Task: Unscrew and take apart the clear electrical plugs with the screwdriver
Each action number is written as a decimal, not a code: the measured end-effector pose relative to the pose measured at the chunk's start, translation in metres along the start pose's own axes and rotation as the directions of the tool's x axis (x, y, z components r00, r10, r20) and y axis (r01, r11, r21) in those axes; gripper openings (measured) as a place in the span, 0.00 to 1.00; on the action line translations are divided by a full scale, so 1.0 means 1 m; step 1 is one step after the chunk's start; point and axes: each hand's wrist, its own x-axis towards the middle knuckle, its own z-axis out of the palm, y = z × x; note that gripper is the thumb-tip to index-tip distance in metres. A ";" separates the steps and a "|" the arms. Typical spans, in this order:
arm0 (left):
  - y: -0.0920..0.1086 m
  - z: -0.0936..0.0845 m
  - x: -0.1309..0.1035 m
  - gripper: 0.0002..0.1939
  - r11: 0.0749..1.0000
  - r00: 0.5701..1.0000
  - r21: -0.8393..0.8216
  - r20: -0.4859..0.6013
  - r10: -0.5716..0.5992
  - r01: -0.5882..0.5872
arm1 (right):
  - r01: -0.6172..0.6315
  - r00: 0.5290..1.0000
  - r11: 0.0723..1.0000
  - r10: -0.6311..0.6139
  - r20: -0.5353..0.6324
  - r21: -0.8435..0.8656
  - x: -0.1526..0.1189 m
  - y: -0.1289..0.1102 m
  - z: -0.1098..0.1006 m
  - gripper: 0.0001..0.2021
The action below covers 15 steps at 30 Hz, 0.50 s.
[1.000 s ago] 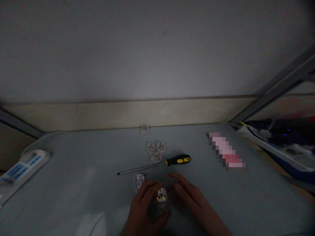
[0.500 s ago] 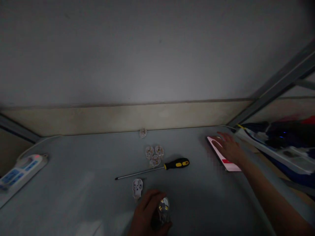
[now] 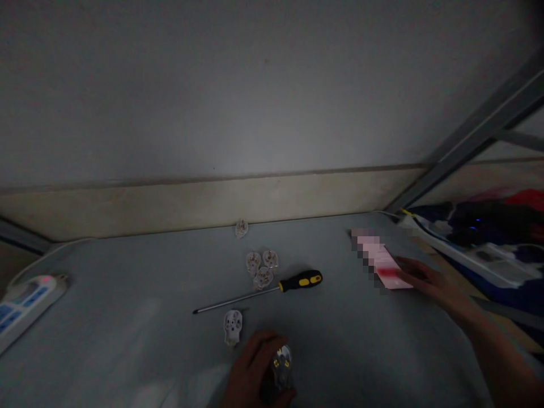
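My left hand is closed around a clear plug housing with brass-coloured contacts inside, low in the middle of the view. Up and to its left lies a white plug cover. A screwdriver with a black and yellow handle rests beyond, its shaft pointing left. Behind it sit several clear plug pieces close together. My right hand, fingers stretched out, is over the lower right edge of a phone with a lit pink screen, partly pixelated. Whether the fingertips touch it I cannot tell.
A single clear plug piece sits near the wall. At the left is a white power strip with a red light. Metal frame bars rise at the right, with cluttered items behind them.
My right hand has drawn back from the upper part of the phone towards its lower right edge. My left hand still holds the plug housing. The view has shifted slightly.
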 end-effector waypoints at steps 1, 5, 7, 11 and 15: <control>0.000 0.000 0.000 0.41 1.000 1.000 0.001 0.012 0.007 -0.007 | -0.002 1.000 1.000 0.001 0.014 0.026 -0.002 0.001 0.001 0.28; -0.001 -0.001 0.001 0.40 1.000 0.997 0.013 0.072 0.003 -0.004 | -0.004 0.999 0.996 0.001 0.032 0.094 -0.002 0.007 0.001 0.27; 0.000 -0.002 0.002 0.40 1.000 0.997 0.021 0.077 -0.018 0.017 | -0.005 0.999 0.994 0.001 0.037 0.108 -0.002 0.011 0.000 0.28; 0.002 -0.003 0.002 0.40 0.999 0.998 0.024 0.057 -0.029 0.027 | 0.005 0.999 0.993 -0.011 0.048 0.115 0.000 0.015 0.000 0.30; 0.004 -0.003 0.002 0.41 0.999 0.999 0.023 0.041 -0.026 0.025 | 0.040 0.999 0.998 -0.040 0.016 0.047 -0.001 0.016 0.002 0.31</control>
